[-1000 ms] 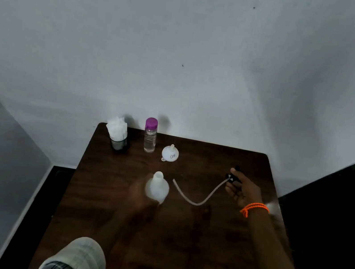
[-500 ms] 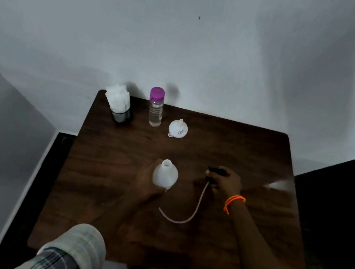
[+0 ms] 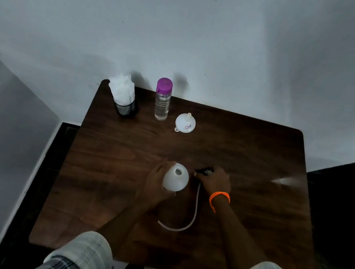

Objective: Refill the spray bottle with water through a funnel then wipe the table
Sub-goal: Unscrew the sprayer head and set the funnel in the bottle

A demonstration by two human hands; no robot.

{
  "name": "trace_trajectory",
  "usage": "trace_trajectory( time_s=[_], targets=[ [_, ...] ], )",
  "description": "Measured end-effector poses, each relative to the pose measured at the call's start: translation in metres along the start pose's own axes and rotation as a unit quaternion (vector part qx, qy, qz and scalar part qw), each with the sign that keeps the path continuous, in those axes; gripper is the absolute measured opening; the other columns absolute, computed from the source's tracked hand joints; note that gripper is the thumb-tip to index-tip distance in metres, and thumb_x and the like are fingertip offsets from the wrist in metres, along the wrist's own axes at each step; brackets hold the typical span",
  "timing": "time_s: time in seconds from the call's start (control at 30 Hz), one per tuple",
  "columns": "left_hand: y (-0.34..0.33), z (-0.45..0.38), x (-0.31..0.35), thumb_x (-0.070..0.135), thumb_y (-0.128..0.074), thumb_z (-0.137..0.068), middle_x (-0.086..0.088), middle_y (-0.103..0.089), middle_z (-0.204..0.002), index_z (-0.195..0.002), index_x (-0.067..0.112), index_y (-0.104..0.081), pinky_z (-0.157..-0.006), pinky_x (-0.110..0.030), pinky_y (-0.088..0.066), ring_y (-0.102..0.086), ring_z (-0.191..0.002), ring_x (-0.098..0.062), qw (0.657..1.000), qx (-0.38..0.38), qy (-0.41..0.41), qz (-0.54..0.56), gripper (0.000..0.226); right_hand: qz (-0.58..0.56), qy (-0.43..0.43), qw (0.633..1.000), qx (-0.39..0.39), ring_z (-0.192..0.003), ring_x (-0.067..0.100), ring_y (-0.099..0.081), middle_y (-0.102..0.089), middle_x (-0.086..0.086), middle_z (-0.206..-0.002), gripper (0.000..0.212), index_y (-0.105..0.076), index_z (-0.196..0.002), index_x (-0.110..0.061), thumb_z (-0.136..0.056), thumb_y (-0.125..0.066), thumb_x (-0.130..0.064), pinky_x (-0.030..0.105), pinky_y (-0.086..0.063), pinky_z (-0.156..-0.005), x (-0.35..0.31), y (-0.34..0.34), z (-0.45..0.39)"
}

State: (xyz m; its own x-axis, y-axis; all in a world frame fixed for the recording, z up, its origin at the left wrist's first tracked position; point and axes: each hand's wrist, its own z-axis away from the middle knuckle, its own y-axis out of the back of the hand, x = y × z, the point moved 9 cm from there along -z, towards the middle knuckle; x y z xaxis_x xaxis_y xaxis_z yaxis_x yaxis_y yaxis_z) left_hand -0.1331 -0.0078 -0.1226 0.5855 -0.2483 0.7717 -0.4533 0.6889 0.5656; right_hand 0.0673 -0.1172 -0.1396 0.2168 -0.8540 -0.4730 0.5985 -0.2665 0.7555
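A white spray bottle body with its neck open stands upright mid-table, and my left hand grips its side. Just to its right, my right hand holds the black spray head, whose pale dip tube curls across the wood toward me. A white funnel lies upside down at the back of the dark wooden table. A clear water bottle with a purple cap stands left of the funnel.
A black mesh cup stuffed with white tissues stands at the back left corner. The table sits against a pale wall. A bright streak marks the right edge.
My right hand has brought the spray head leftward, from the table's right side to right beside the bottle; the tube has swung round toward me. My left hand has kept hold of the bottle.
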Motion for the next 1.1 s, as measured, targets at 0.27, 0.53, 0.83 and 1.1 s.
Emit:
trace_trajectory(
  time_s=[0.27, 0.53, 0.83, 1.1],
  targets=[
    [-0.002, -0.001, -0.038, 0.036, -0.082, -0.075, -0.003, -0.027, -0.162, -0.156, 0.016, -0.026, -0.124, -0.041, -0.022, -0.024, -0.149, -0.014, 1.0, 0.004, -0.008, -0.002, 0.101, 0.068, 0.006, 0.998, -0.014, -0.091, 0.025, -0.071, -0.074, 0.004, -0.103, 0.061, -0.07, -0.107, -0.02, -0.065, -0.08, -0.062, 0.04, -0.062, -0.077, -0.003, -0.004, 0.004],
    [0.038, -0.023, -0.054, 0.014, -0.065, -0.088, 0.0, -0.057, -0.14, -0.142, 0.021, -0.051, -0.11, -0.029, -0.041, -0.055, -0.127, -0.018, 0.995, 0.03, 0.091, 0.02, 0.056, 0.059, 0.012, 0.998, 0.001, -0.089, 0.022, -0.066, -0.07, 0.003, -0.093, 0.056, -0.068, -0.098, -0.017, -0.073, -0.076, -0.066, 0.03, -0.05, -0.074, -0.031, 0.02, 0.001],
    [0.033, -0.116, 0.002, 0.006, -0.06, -0.092, 0.003, -0.059, -0.133, -0.139, 0.015, -0.054, -0.101, -0.024, -0.039, -0.055, -0.125, -0.015, 0.996, 0.003, 0.045, 0.075, 0.048, -0.073, 0.092, 0.992, -0.049, -0.118, 0.022, -0.062, -0.069, 0.006, -0.126, 0.045, -0.066, -0.128, -0.014, -0.088, -0.076, -0.031, 0.026, -0.043, -0.096, -0.093, 0.005, -0.065],
    [0.023, -0.197, -0.005, 0.027, -0.075, -0.081, -0.006, -0.066, -0.115, -0.12, 0.013, -0.06, -0.097, -0.042, -0.051, -0.063, -0.109, -0.025, 0.997, 0.071, 0.025, 0.017, 0.044, -0.173, 0.066, 0.977, -0.108, -0.085, 0.018, -0.066, -0.075, 0.004, -0.112, 0.064, -0.058, -0.132, -0.044, -0.07, -0.069, -0.032, 0.041, -0.059, -0.082, -0.102, -0.044, -0.123]
  ],
)
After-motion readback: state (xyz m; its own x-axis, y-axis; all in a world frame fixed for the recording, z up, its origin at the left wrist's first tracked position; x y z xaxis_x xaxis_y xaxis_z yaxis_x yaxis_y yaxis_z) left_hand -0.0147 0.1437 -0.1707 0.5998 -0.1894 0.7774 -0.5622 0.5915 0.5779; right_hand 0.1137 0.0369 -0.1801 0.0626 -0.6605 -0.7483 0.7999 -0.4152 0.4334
